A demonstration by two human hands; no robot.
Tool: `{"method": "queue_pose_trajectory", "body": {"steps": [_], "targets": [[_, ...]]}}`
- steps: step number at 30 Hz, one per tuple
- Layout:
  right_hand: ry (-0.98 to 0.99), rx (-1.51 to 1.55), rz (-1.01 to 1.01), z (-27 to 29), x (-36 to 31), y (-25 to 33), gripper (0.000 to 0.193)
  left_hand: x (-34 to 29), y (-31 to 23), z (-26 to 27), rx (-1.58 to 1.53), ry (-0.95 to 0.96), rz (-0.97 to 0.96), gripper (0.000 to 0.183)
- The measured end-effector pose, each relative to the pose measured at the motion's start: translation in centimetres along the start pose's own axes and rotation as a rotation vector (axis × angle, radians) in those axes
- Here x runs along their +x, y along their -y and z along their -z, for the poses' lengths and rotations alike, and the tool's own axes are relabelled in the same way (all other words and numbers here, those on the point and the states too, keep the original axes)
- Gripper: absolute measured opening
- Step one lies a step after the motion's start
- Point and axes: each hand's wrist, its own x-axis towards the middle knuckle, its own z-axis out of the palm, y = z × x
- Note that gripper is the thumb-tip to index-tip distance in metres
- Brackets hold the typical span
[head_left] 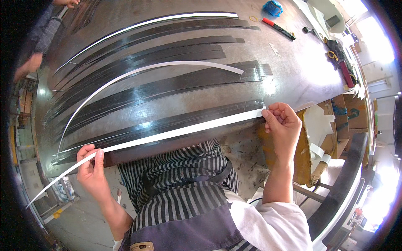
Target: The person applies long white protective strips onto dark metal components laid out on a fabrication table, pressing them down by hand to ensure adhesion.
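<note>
A long narrow white strip [180, 132] stretches between my hands above the table's near edge. My right hand [283, 121] pinches its right end between thumb and fingers. Farther along, my left hand [91, 165] grips the same strip, and the left tail of it droops past the table edge. Beneath it lies a stack of dark strips [201, 117]. Another white strip [167, 64] curves in an arc across several more dark strips [184, 81] beyond. At the far side, a white strip [184, 16] rests along a dark one.
Toward the far right of the metal table [289, 69] lie a red and black marker [278, 29], a blue bundle [272, 8] and a pair of scissors [333, 54]. Cardboard boxes [356, 117] stand at the right. Another person's arm [31, 65] rests at the left edge.
</note>
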Motion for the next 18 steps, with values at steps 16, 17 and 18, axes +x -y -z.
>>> {"method": "queue_pose_trajectory", "body": {"steps": [16,17,18], "targets": [[-0.025,-0.123,-0.012,-0.11,0.31,0.27,0.011,-0.08,0.04,-0.1,0.085,0.002,-0.02,0.005],[-0.034,-0.13,-0.02,-0.13,0.28,0.32,0.011,-0.06,-0.07,-0.14,0.083,0.005,-0.013,0.005],[-0.03,-0.131,-0.019,-0.05,0.3,0.31,0.011,-0.05,-0.15,-0.19,0.081,0.007,-0.006,0.005]]}}
